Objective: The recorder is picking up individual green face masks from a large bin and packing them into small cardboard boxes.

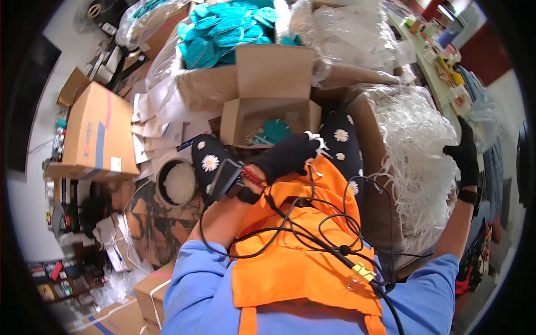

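Note:
My left hand [287, 158], in a black fingerless glove, is over my lap just in front of a small open cardboard box [273, 58]. Its fingers are closed round a few white straps [317, 143], whose ends stick out at the fingertips. Inside that box lie a few teal rounded pieces [273, 132] with white bits beside them. At the right, my gloved right hand [464, 153] has its thumb and fingers apart, by the outer edge of a lined box heaped with loose white straps [416, 151]. Nothing shows in that hand.
A large box of teal rounded pieces [223, 33] stands at the far side, beside a plastic-lined box [357, 33]. To the left are a tall carton [100, 131] and a round tub of white material [180, 183]. Black cables [296, 229] hang across my orange apron [301, 268].

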Demonstrator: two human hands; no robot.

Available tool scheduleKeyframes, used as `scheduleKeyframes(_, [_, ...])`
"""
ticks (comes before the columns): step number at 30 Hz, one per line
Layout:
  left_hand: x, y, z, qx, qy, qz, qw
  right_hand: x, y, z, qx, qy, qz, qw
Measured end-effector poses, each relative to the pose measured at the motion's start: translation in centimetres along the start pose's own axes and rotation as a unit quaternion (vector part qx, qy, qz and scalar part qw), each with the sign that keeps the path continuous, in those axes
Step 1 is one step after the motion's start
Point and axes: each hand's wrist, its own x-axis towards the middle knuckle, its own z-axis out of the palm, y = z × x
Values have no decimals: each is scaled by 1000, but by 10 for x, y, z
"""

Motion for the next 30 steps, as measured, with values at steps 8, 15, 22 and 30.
scheduleKeyframes(8, [6, 2, -8, 9, -72, 14, 997, -17, 10, -36, 92, 153, 144, 973])
scheduleKeyframes(15, [18, 43, -30, -363, -119, -282, 880, -26, -29, -41, 275, 188, 83, 939])
scheduleKeyframes(22, [30, 67, -48, -63, -149, -69, 984, -13, -268, 22, 453, -28, -267, 850])
scheduleKeyframes(30, [1, 73, -98, -119, -194, -90, 969, -43, -334, 100, 566, -418, -157, 693])
